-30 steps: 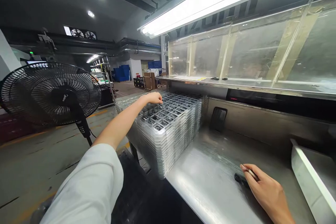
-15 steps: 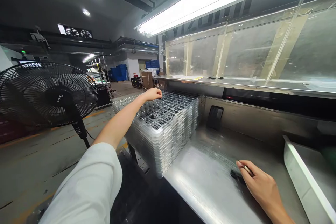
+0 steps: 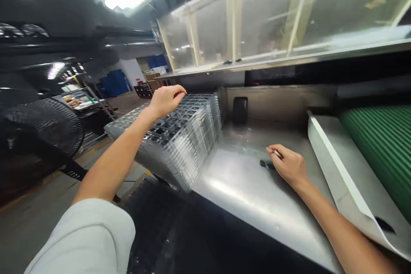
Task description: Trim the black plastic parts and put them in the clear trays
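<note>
My left hand (image 3: 167,100) is over the far part of a stack of clear plastic trays (image 3: 195,141), its fingers closed together. Whatever may be between the fingertips is hidden. Dark parts sit in the pockets of the top tray. Above the steel table (image 3: 234,171), my right hand (image 3: 290,166) is closed around a thin pen-like tool (image 3: 276,153), mostly covered by the fingers. Just left of that hand is a small black part (image 3: 266,164) on or close to the tabletop.
A white-edged metal chute (image 3: 337,171) borders the table on the right, beside a green ribbed belt (image 3: 382,150). A black phone-like object (image 3: 240,110) leans at the back wall. A shelf (image 3: 250,66) overhangs the rear. A floor fan (image 3: 48,124) stands left.
The camera has turned right and down, bringing the green belt into view. My left hand has lifted off the top tray somewhat. My right hand keeps the thin tool near the black part.
</note>
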Demonstrator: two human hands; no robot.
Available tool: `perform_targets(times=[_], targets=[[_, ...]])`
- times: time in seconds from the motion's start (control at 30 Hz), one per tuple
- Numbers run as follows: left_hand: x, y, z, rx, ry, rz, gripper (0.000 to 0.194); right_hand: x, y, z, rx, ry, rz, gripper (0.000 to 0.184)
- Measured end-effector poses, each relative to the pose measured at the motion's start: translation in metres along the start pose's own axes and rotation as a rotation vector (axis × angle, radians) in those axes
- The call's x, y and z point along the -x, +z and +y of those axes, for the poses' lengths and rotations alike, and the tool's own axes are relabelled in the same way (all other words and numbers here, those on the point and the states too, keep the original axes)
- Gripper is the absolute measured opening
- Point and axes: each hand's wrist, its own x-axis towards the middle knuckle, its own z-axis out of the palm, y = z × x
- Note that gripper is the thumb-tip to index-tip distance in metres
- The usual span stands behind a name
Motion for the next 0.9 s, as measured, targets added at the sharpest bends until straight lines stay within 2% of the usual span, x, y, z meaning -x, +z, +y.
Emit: perform_targets(times=[0.07, 0.13, 0.2, 0.27, 0.33, 0.4, 0.47, 0.57, 0.63, 0.7, 0.8, 0.9], targets=[[0.026, -0.006, 0.048, 0.063, 0.177, 0.075, 0.036, 0.000, 0.001, 0.001, -0.024, 0.000, 0.066, 0.037], [0.062, -0.011, 0.098, 0.124, 0.379, 0.080, 0.036, 0.000, 0.001, 0.003, -0.048, 0.017, 0.117, 0.038], [0.099, -0.009, 0.141, 0.209, 0.568, 0.089, 0.030, 0.000, 0.000, 0.004, -0.069, 0.029, 0.158, 0.039], [0.129, 0.010, 0.175, 0.280, 0.691, 0.074, 0.022, 0.002, -0.002, 0.002, -0.086, 0.030, 0.181, 0.041], [0.142, 0.047, 0.200, 0.341, 0.684, 0.039, 0.022, 0.003, -0.004, 0.000, -0.102, 0.027, 0.193, 0.043], [0.139, 0.092, 0.216, 0.378, 0.560, -0.055, 0.026, 0.004, -0.005, -0.002, -0.124, 0.022, 0.205, 0.047], [0.127, 0.136, 0.227, 0.373, 0.428, -0.227, 0.030, 0.004, -0.005, -0.002, -0.152, 0.017, 0.216, 0.049], [0.105, 0.182, 0.242, 0.320, 0.317, -0.476, 0.039, 0.003, -0.002, 0.000, -0.183, 0.006, 0.214, 0.048], [0.096, 0.198, 0.252, 0.271, 0.293, -0.576, 0.043, 0.003, 0.000, 0.002, -0.192, -0.004, 0.212, 0.046], [0.091, 0.205, 0.260, 0.226, 0.297, -0.623, 0.036, 0.002, 0.001, 0.004, -0.202, -0.012, 0.222, 0.043], [0.089, 0.208, 0.263, 0.215, 0.318, -0.629, 0.026, 0.002, 0.004, 0.006, -0.219, -0.014, 0.236, 0.041], [0.088, 0.209, 0.258, 0.301, 0.303, -0.604, 0.020, 0.003, 0.006, 0.007, -0.222, -0.022, 0.229, 0.039]])
